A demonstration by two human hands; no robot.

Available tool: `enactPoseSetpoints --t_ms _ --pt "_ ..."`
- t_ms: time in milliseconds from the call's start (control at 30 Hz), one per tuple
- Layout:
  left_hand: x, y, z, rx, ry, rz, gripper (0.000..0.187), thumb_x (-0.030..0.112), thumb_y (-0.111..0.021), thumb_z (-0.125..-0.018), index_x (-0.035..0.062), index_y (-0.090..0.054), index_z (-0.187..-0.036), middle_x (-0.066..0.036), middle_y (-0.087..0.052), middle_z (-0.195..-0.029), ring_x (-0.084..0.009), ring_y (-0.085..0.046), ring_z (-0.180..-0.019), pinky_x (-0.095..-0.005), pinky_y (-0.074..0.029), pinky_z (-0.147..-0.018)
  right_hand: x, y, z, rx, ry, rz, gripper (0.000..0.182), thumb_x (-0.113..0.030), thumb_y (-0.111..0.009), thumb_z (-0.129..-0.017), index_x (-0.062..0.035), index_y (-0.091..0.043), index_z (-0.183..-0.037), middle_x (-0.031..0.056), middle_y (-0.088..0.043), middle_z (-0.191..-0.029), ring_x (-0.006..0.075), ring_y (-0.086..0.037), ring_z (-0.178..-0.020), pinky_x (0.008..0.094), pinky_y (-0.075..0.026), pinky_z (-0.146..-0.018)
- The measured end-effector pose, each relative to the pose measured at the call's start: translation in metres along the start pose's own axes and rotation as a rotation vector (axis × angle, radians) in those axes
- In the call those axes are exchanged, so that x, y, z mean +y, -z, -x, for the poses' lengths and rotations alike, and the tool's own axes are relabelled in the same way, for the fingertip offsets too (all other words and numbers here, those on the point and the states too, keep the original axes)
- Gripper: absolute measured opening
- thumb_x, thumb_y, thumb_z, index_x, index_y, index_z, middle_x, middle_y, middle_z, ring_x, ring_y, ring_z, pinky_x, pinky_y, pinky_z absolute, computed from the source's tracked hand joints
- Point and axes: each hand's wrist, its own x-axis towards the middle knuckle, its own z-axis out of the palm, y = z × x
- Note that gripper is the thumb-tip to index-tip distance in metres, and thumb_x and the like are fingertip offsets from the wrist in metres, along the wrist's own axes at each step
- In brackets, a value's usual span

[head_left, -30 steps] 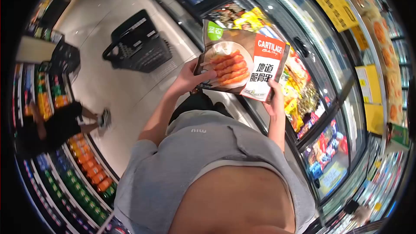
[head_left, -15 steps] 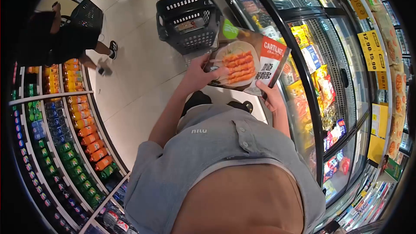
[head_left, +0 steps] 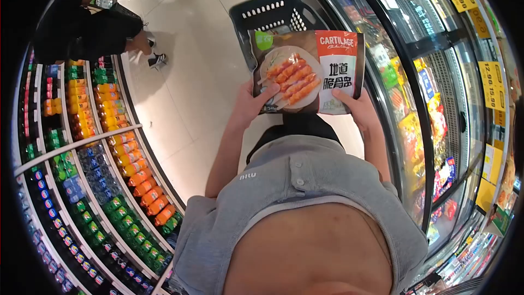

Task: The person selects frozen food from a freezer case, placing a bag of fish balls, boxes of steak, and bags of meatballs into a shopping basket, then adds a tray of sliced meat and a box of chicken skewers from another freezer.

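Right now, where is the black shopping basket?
The black shopping basket sits on the floor ahead, just behind the skewer packet, beside the freezer doors on the right.

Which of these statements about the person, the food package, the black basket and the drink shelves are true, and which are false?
1. Both hands hold the food package. True: the left hand grips its lower left edge and the right hand its lower right.
2. The package lies inside the black basket. False: it is held up in front of the basket.
3. Shelves of drink bottles are on the person's left. True.
4. The package shows a picture of a fish. False: it shows skewers on a white plate.
5. Another person stands near the top left. True.
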Motion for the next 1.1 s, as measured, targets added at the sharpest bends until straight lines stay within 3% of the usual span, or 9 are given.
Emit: enactPoseSetpoints --t_ms 133,233,433,600,733,867,967,1000,1100 --pt "0.021 0.053 -0.044 0.011 0.228 0.024 0.041 0.025 -0.065 -0.087 -0.0019 -0.055 -0.116 -0.007 -0.063 -0.104 -0.0097 -0.06 -0.091 -0.0249 -0.05 -0.077 -0.028 -0.028 -0.054 -0.122 -0.199 0.054 0.035 -0.018 -0.066 -0.085 0.0025 -0.057 -0.113 0.0113 -0.065 -0.102 0.0177 -0.064 -0.09 0.0304 -0.054 -0.077" --pt "0.027 0.102 -0.066 0.078 0.447 0.225 0.043 0.028 -0.062 -0.089 -0.0024 -0.052 -0.118 -0.008 -0.063 -0.106 -0.0122 -0.061 -0.091 -0.0262 -0.051 -0.077 -0.034 -0.072 -0.105 -0.276 -0.232 -0.177 0.036 -0.017 -0.06 -0.089 0.0036 -0.053 -0.117 0.0133 -0.062 -0.11 0.0199 -0.063 -0.093 0.0305 -0.054 -0.077" --pt "0.038 0.191 -0.126 0.17 0.744 0.217 0.042 0.032 -0.059 -0.089 -0.0006 -0.053 -0.116 -0.009 -0.063 -0.104 -0.0155 -0.063 -0.088 -0.0295 -0.054 -0.074 0.007 -0.132 -0.205 -0.253 -0.482 -0.365 0.033 -0.01 -0.056 -0.089 0.0059 -0.051 -0.117 0.0156 -0.061 -0.11 0.0246 -0.063 -0.096 0.0368 -0.056 -0.079" --pt "0.013 0.233 -0.208 0.032 0.895 0.065 0.042 0.035 -0.058 -0.089 0.0024 -0.053 -0.116 -0.009 -0.063 -0.103 -0.0164 -0.063 -0.088 -0.0339 -0.056 -0.073 0.052 -0.157 -0.254 0.154 -0.539 -0.483 0.031 -0.009 -0.047 -0.091 0.0105 -0.049 -0.116 0.0206 -0.059 -0.109 0.0317 -0.062 -0.096 0.0396 -0.054 -0.082" --pt "-0.012 0.243 -0.296 -0.147 0.984 -0.042 0.039 0.034 -0.057 -0.089 0.0053 -0.053 -0.116 -0.006 -0.063 -0.101 -0.0169 -0.063 -0.09 -0.0377 -0.056 -0.077 0.094 -0.172 -0.288 0.478 -0.481 -0.705 0.03 -0.008 -0.041 -0.092 0.0083 -0.049 -0.116 0.02 -0.06 -0.107 0.0316 -0.063 -0.092 0.0411 -0.055 -0.081" --pt "-0.054 0.232 -0.359 -0.302 1.033 -0.094 0.038 0.03 -0.055 -0.09 0.0052 -0.051 -0.118 -0.007 -0.062 -0.102 -0.0171 -0.063 -0.088 -0.0366 -0.057 -0.072 0.155 -0.167 -0.329 0.8 -0.531 -0.573 0.029 -0.012 -0.042 -0.093 0.0039 -0.049 -0.116 0.018 -0.061 -0.105 0.0293 -0.063 -0.092 0.0442 -0.052 -0.083" --pt "-0.103 0.229 -0.412 -0.372 1.095 -0.227 0.037 0.025 -0.055 -0.089 0.0013 -0.051 -0.117 -0.009 -0.062 -0.099 -0.0184 -0.064 -0.081 -0.0328 -0.058 -0.062 0.197 -0.158 -0.349 0.835 -0.568 -0.592 0.029 -0.011 -0.042 -0.093 0.0039 -0.049 -0.116 0.0179 -0.061 -0.104 0.0278 -0.064 -0.091 0.0417 -0.053 -0.081" --pt "-0.12 0.229 -0.426 -0.393 1.124 -0.288 0.036 0.023 -0.056 -0.089 -0.0003 -0.051 -0.116 -0.009 -0.063 -0.097 -0.0191 -0.065 -0.079 -0.0314 -0.058 -0.059 0.205 -0.154 -0.354 0.819 -0.567 -0.588 0.027 -0.011 -0.044 -0.092 0.0038 -0.051 -0.114 0.0175 -0.063 -0.098 0.0262 -0.065 -0.084 0.0377 -0.055 -0.074" --pt "-0.15 0.214 -0.468 -0.42 1.107 -0.469 0.036 0.021 -0.059 -0.087 -0.0039 -0.053 -0.113 -0.011 -0.063 -0.094 -0.0217 -0.066 -0.075 -0.0301 -0.058 -0.052 0.225 -0.143 -0.37 0.784 -0.615 -0.366 0.025 -0.01 -0.047 -0.091 0.0043 -0.053 -0.11 0.0158 -0.064 -0.091 0.0243 -0.066 -0.077 0.0336 -0.056 -0.066"
